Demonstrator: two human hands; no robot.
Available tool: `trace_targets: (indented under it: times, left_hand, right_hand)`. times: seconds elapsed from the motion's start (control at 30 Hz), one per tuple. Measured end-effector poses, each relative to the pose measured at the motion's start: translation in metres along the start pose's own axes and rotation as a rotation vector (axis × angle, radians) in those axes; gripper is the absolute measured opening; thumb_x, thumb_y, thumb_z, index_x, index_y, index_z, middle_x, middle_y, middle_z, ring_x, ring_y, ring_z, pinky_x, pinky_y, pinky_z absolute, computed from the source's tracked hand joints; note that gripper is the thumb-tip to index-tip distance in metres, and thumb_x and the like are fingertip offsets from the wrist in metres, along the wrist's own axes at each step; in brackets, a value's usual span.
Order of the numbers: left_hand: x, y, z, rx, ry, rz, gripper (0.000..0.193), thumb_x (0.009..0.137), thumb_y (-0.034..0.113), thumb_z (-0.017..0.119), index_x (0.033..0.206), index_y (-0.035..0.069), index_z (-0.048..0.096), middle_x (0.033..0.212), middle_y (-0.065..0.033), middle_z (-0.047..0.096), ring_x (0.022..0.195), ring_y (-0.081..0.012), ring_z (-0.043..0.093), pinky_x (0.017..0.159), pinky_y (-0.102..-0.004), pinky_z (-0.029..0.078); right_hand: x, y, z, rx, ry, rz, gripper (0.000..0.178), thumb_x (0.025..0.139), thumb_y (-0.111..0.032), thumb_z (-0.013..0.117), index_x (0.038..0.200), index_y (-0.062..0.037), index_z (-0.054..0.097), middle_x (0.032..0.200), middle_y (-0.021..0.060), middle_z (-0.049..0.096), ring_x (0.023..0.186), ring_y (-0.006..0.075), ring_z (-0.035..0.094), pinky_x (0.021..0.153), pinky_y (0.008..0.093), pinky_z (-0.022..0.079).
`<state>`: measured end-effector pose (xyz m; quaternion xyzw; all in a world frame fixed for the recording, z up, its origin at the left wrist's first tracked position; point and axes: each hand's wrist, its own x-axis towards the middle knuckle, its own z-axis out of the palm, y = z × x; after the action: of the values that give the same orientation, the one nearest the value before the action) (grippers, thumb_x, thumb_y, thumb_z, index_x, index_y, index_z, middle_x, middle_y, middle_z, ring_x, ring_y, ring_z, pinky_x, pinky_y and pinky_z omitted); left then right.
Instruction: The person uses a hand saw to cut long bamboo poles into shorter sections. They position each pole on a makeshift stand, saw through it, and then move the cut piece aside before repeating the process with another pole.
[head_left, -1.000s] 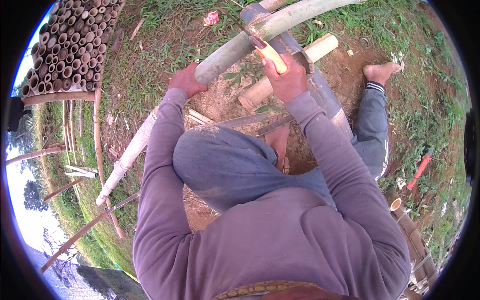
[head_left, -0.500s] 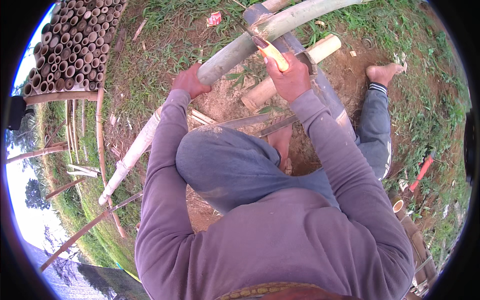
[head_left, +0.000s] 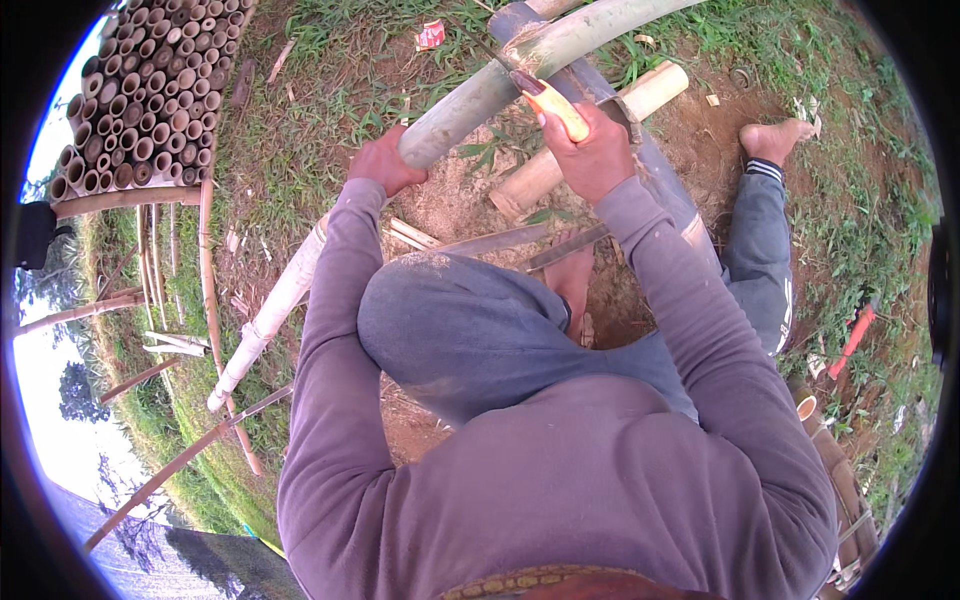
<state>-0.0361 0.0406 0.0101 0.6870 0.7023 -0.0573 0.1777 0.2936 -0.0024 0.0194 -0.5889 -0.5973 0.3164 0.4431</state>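
Observation:
My left hand (head_left: 388,163) is closed around the near end of a thick green bamboo pole (head_left: 455,120). The pole slants up to the right and lies across a darker bamboo log (head_left: 655,185). In my right hand (head_left: 592,150) is the orange-yellow handle of a handsaw (head_left: 557,108), fingers wrapped round it. Its thin dark blade runs up and left from the handle across the pole; how deep it sits cannot be made out. A scraped pale patch shows on the pole where it crosses the log.
Below the pole lies a cut bamboo piece (head_left: 525,188) on sawdust. Flat strips (head_left: 495,240) rest by my bent knee (head_left: 420,290). A long pale bamboo pole (head_left: 265,335) lies left. Stacked bamboo tubes (head_left: 150,100) stand far left. A red-handled tool (head_left: 855,340) lies right.
My right hand and the saw handle have shifted slightly right, away from the pole. The whole view has drifted a little. My left hand keeps its hold on the pole.

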Motion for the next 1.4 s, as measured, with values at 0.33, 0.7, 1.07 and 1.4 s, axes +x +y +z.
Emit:
trace_targets:
  times: [0.33, 0.7, 1.07, 1.4]
  left_hand:
    - [-0.003, -0.017, 0.01, -0.049, 0.045, 0.02, 0.081, 0.058, 0.043, 0.087, 0.132, 0.017, 0.064, 0.108, -0.0228, 0.076, 0.103, -0.0443, 0.073, 0.092, -0.0505, 0.058]
    - [-0.01, -0.021, 0.013, -0.031, 0.026, -0.02, 0.08, 0.059, 0.043, 0.085, 0.132, 0.018, 0.063, 0.109, -0.0224, 0.076, 0.103, -0.0443, 0.073, 0.092, -0.0509, 0.058]
    - [0.002, -0.006, 0.005, 0.002, 0.006, -0.009, 0.09, 0.058, 0.043, 0.086, 0.14, 0.015, 0.061, 0.112, -0.0213, 0.076, 0.104, -0.0414, 0.073, 0.093, -0.0489, 0.056]
    - [-0.003, -0.013, 0.012, 0.013, 0.03, -0.012, 0.087, 0.06, 0.044, 0.086, 0.139, 0.016, 0.061, 0.111, -0.0215, 0.076, 0.104, -0.0431, 0.073, 0.092, -0.05, 0.057]
  right_hand:
    - [-0.163, 0.019, -0.104, -0.028, -0.033, -0.11, 0.02, 0.093, -0.009, 0.079, 0.107, -0.001, 0.067, 0.082, 0.0115, 0.072, 0.067, 0.025, 0.073, 0.062, 0.0343, 0.056]
    - [-0.111, -0.001, -0.078, 0.041, -0.086, 0.098, 0.019, 0.093, -0.014, 0.08, 0.102, -0.0024, 0.068, 0.08, 0.0128, 0.072, 0.069, 0.0224, 0.072, 0.064, 0.036, 0.056]
    - [-0.007, -0.006, -0.006, -0.05, -0.049, 0.041, 0.039, 0.096, -0.038, 0.075, 0.094, -0.0002, 0.066, 0.081, 0.0245, 0.071, 0.075, 0.0456, 0.07, 0.064, 0.0467, 0.055]
    - [-0.143, 0.021, -0.099, -0.044, -0.065, -0.115, 0.021, 0.092, -0.01, 0.08, 0.105, -0.0011, 0.066, 0.08, 0.012, 0.072, 0.066, 0.025, 0.073, 0.062, 0.0368, 0.057]
